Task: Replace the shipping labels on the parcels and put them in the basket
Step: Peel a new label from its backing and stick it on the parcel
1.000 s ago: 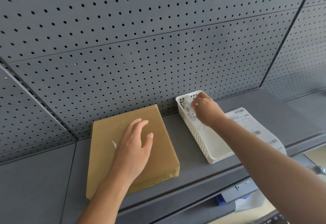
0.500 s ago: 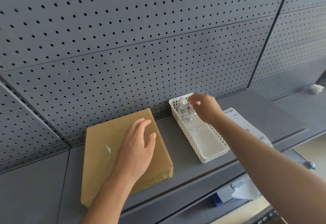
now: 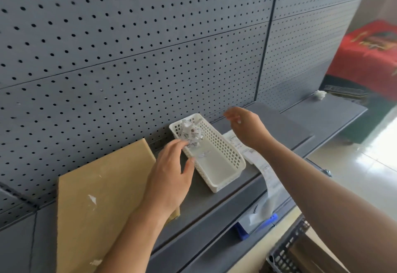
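A flat brown cardboard parcel [image 3: 94,204] lies on the grey shelf [image 3: 214,206] at the left, with small white label scraps stuck to its top. My left hand [image 3: 171,169] hovers open over the parcel's right edge, next to a small white plastic basket [image 3: 223,161]. Crumpled torn label pieces [image 3: 190,132] sit in the basket's far end. My right hand [image 3: 247,124] is open and empty, just right of the basket's far end. A strip of white shipping labels [image 3: 260,163] lies right of the basket and hangs over the shelf edge.
A grey pegboard wall [image 3: 150,57] backs the shelf. A dark mesh basket [image 3: 287,249] stands on the floor at the bottom right. A blue item [image 3: 255,227] lies under the shelf. A white crumpled wad [image 3: 320,94] sits far right, with a red box [image 3: 369,55] beyond.
My right hand has let go of the crumpled label pieces in the basket and drawn back to the right, fingers spread. My left hand has shifted right off the parcel. The view has swung right.
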The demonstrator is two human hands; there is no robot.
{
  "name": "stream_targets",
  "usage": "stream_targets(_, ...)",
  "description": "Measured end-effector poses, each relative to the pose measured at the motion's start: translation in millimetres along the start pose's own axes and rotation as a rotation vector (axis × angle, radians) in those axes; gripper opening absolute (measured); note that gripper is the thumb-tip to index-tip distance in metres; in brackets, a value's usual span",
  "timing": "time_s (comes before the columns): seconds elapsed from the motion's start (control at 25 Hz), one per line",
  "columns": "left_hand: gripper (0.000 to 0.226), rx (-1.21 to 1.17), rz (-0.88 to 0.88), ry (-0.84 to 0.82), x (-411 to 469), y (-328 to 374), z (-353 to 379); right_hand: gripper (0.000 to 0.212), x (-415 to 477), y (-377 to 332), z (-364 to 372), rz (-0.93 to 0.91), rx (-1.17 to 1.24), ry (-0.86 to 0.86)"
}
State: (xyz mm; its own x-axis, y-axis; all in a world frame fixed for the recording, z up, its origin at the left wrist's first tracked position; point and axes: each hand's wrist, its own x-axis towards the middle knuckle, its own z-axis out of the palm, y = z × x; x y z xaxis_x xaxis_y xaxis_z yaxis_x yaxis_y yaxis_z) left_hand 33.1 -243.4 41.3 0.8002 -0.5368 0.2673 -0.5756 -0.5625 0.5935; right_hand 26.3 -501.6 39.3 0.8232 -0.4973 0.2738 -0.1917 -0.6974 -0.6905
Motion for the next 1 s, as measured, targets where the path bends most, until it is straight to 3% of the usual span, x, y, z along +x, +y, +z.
stream_targets(0.56, 0.045, -0.117, 0.228, -0.23, 21, 105, 120, 0.038, -52, 138, -91, 0.252, -0.119, 0.034)
stream_targets(0.76, 0.045, -0.151, 0.218, -0.382, -1, 119, 165, 0.037, -76, 180, -83, 0.378, -0.087, -0.031)
stream_targets(1.0, 0.045, -0.085, 0.08, -0.545, -20, 90, 210, 0.041, -110, 230, -49, 0.602, 0.066, -0.192)
